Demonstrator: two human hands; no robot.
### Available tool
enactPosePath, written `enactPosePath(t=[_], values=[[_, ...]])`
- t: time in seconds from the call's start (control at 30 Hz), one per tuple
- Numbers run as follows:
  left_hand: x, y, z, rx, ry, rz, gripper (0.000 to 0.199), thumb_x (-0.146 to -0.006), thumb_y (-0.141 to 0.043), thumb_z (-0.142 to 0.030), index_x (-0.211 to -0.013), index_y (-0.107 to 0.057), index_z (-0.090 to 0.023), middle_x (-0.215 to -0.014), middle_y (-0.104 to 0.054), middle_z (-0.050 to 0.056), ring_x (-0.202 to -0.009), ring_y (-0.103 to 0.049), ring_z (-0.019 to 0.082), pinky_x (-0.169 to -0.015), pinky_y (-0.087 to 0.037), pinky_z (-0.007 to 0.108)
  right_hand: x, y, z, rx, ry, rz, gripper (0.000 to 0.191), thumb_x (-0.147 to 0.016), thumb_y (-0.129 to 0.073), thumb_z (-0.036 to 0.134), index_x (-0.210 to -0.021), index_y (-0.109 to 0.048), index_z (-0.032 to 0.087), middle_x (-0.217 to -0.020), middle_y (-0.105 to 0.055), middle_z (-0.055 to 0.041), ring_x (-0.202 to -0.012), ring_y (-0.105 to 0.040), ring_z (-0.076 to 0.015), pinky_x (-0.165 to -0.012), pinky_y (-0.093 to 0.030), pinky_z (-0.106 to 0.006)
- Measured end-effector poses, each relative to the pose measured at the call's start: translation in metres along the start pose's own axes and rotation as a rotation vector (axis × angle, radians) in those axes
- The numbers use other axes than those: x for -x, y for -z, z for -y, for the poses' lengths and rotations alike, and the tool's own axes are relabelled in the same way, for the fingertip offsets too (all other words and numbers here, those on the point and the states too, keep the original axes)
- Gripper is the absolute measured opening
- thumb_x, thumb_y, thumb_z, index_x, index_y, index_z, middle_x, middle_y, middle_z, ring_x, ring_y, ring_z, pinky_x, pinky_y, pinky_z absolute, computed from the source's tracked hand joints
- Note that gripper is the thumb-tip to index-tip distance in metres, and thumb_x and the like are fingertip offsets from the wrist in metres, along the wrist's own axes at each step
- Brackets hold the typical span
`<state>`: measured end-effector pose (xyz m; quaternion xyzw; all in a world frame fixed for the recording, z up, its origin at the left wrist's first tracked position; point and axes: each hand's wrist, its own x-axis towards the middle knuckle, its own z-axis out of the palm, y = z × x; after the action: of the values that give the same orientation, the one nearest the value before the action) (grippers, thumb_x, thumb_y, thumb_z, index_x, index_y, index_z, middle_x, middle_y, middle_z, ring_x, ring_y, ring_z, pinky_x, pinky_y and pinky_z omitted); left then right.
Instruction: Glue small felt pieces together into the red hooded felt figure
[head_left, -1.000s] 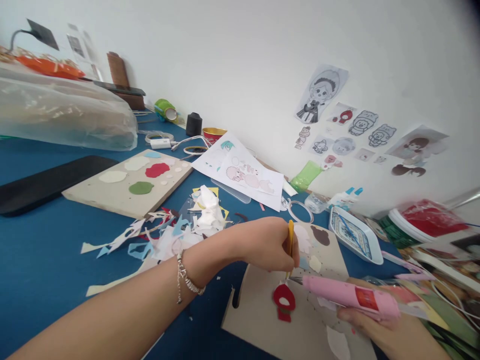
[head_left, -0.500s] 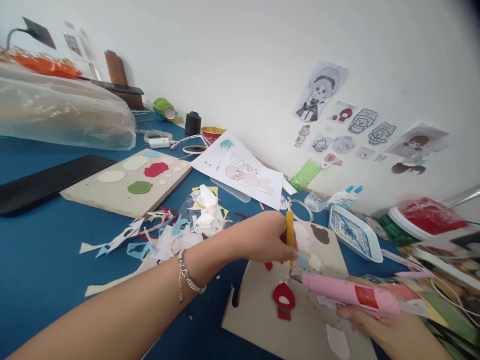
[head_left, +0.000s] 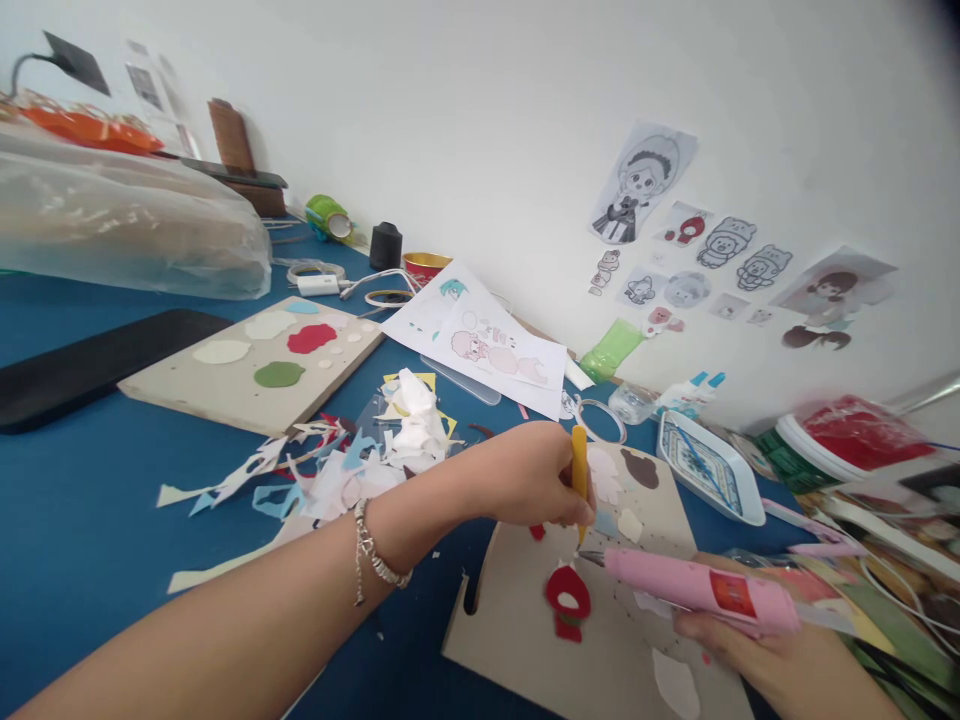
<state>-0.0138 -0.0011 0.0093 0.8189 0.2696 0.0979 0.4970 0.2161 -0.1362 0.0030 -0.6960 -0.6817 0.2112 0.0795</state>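
The red figure, axis twelve-to-six, lies at six o'clock from the nearer left hand, pinching a yellow tool; the right hand grips a glue gun.

Craft table with colourful scraps, wall drawings

Tight between the hands: yellow tool in left hand and nozzle of pink glue gun in right hand crowd in just above red cutout; no pass there. Left forearm fences off scrap pile from the near side. Free lane: bare desk left of scraps. Board open near-left. Right blocked by tray, bucket.
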Motion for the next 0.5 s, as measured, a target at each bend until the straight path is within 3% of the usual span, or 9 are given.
enactPosePath(t=[0.1,0.27,0.37,0.5], values=[[0.0000,-0.0003,-0.0002,-0.010,0.009,0.008,0.015,-0.073,-0.065,-0.021,-0.083,-0.074,-0.014,-0.076,-0.072,0.006,-0.063,-0.064,0.016,-0.051,-0.044,0.023,0.0015,-0.0042,-0.0039,-0.048,-0.031,-0.066,0.013,-0.071,-0.058,0.043,-0.073,-0.069,0.037,-0.067,-0.072,0.0011,-0.063,-0.071,-0.0209,-0.053,-0.056,-0.017],[0.0002,-0.0017,-0.0008,-0.002,0.036,0.021,0.015,-0.073,-0.065,-0.021,-0.083,-0.074,-0.014,-0.075,-0.071,0.006,-0.060,-0.064,0.016,-0.050,-0.044,0.023,0.0009,-0.0041,-0.0035,-0.009,-0.063,0.009,0.013,-0.072,-0.058,0.046,-0.076,-0.068,0.039,-0.070,-0.072,-0.0004,-0.069,-0.072,-0.0203,-0.055,-0.055,-0.013],[0.0002,-0.0024,-0.0007,0.014,0.033,0.029,0.016,-0.073,-0.063,-0.019,-0.083,-0.074,-0.013,-0.073,-0.071,0.006,-0.058,-0.064,0.015,-0.049,-0.045,0.022,0.0017,-0.0023,-0.0023,0.029,-0.068,-0.019,0.014,-0.073,-0.056,0.047,-0.074,-0.068,0.039,-0.069,-0.072,-0.0015,-0.075,-0.072,-0.0200,-0.056,-0.054,-0.012],[-0.0005,-0.0029,0.0007,0.002,0.014,0.020,0.016,-0.073,-0.063,-0.018,-0.083,-0.074,-0.013,-0.072,-0.071,0.005,-0.057,-0.063,0.015,-0.048,-0.044,0.021,0.0021,-0.0016,-0.0026,0.044,-0.011,-0.056,0.013,-0.072,-0.059,0.045,-0.073,-0.070,0.039,-0.067,-0.073,0.0008,-0.064,-0.072,-0.0189,-0.052,-0.055,-0.013]])
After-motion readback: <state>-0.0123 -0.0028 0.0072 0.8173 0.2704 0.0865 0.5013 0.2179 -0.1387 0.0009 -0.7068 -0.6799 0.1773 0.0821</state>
